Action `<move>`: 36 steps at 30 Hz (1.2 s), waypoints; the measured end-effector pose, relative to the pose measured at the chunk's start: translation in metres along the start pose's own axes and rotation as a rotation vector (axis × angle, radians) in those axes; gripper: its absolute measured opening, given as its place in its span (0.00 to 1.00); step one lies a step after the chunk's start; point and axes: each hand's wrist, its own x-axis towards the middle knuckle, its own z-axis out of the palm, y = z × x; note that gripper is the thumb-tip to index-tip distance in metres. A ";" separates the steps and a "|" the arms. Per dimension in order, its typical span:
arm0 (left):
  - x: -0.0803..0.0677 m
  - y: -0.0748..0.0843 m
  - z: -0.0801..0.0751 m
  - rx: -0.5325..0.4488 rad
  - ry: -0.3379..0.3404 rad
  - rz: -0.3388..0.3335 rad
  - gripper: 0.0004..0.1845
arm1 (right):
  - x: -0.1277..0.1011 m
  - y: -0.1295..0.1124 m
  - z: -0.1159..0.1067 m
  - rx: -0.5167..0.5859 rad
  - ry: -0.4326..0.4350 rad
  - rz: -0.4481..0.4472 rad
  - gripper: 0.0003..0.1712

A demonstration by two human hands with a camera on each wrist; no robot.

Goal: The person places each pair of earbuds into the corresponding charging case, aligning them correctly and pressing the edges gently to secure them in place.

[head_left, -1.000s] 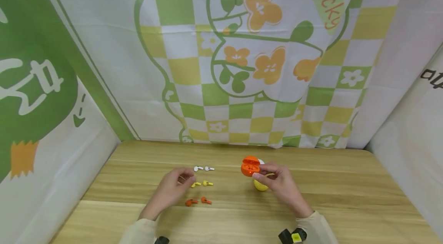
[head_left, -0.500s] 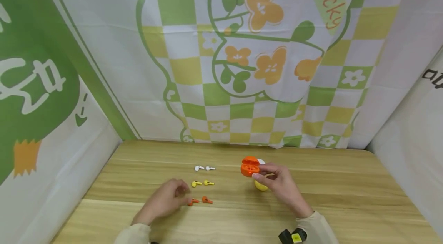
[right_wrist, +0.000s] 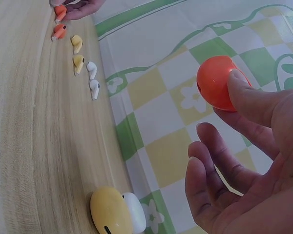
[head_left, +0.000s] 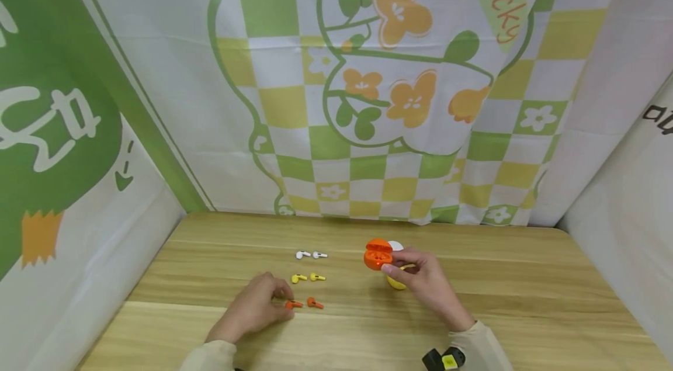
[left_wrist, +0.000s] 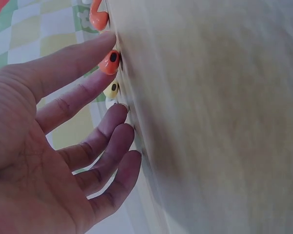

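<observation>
You work at a light wooden table [head_left: 473, 312] whose far edge meets a hanging cloth backdrop printed with green and yellow checks and orange flowers [head_left: 368, 96].

Your right hand [head_left: 423, 280] is raised above the table on its right half. Its thumb and forefinger pinch an opened, rounded orange plastic earbud case [head_left: 379, 253]; the other fingers are loosely curled and free, as the right wrist view confirms [right_wrist: 219, 83]. Directly beneath that hand a rounded yellow earbud case [right_wrist: 110, 212] lies on the table, with a rounded white earbud case [right_wrist: 135, 211] touching its far side.

Your left hand [head_left: 255, 309] rests low on the table's left half. Its fingertips meet on the left one of two small orange earbuds [head_left: 291, 304]. In the left wrist view this earbud [left_wrist: 109, 62] sits between thumb and forefinger, pinched; the remaining fingers are relaxed against the tabletop. The second orange earbud [head_left: 314, 303] lies just beside it to the right, untouched.

Two more pairs lie in rows beyond: a pair of small yellow earbuds [head_left: 308, 277] in the middle row, and a pair of small white earbuds [head_left: 311, 255] in the far row. The three rows are near one another but apart, and well apart from the cases.
</observation>
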 end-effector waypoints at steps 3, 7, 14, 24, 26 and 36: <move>0.001 0.001 0.002 0.035 0.007 -0.008 0.10 | 0.000 0.000 0.000 -0.001 0.001 -0.006 0.09; 0.001 0.002 0.004 0.058 0.005 -0.010 0.09 | -0.001 0.001 -0.001 0.004 -0.007 -0.013 0.09; 0.001 0.005 0.002 0.058 0.028 -0.023 0.09 | 0.000 0.001 -0.002 -0.003 -0.009 0.000 0.09; 0.013 0.027 -0.007 -0.086 0.138 0.076 0.07 | 0.001 0.002 -0.002 -0.016 -0.011 -0.015 0.10; 0.017 0.033 -0.007 -0.123 0.160 0.091 0.07 | 0.001 0.002 -0.003 -0.015 -0.016 -0.022 0.10; 0.034 0.068 -0.003 -0.273 0.284 0.129 0.07 | 0.000 0.000 -0.004 0.000 -0.041 -0.027 0.11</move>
